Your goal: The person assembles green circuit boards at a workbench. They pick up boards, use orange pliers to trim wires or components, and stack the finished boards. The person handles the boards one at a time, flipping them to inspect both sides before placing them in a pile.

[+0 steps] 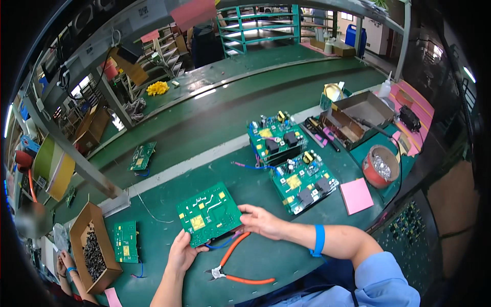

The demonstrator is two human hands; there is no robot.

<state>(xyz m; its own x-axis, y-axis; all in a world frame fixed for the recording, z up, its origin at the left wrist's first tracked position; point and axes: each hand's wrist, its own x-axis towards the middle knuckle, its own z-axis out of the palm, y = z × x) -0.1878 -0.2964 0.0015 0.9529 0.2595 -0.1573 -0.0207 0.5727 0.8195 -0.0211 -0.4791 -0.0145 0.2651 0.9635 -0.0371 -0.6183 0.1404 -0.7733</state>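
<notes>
Between my two hands is a green circuit board [210,212], its solder side facing up and tilted toward me. My left hand [182,249] grips its lower left corner, thumb on top. My right hand [262,222] pinches its right edge, and a blue band circles that forearm. Blue wires [223,242] hang from beneath the board. Below it, a pair of side cutters [219,273] with orange handles lies on the green bench, handles spread. Components on the board's underside are mostly hidden.
Two populated circuit boards [303,180] lie right of centre, near a pink notepad [356,196]. A red pot [380,166] and metal tray [360,115] stand far right. At left are another board [126,241] and a cardboard box [84,225] of small black parts, beside a co-worker's hands [66,262].
</notes>
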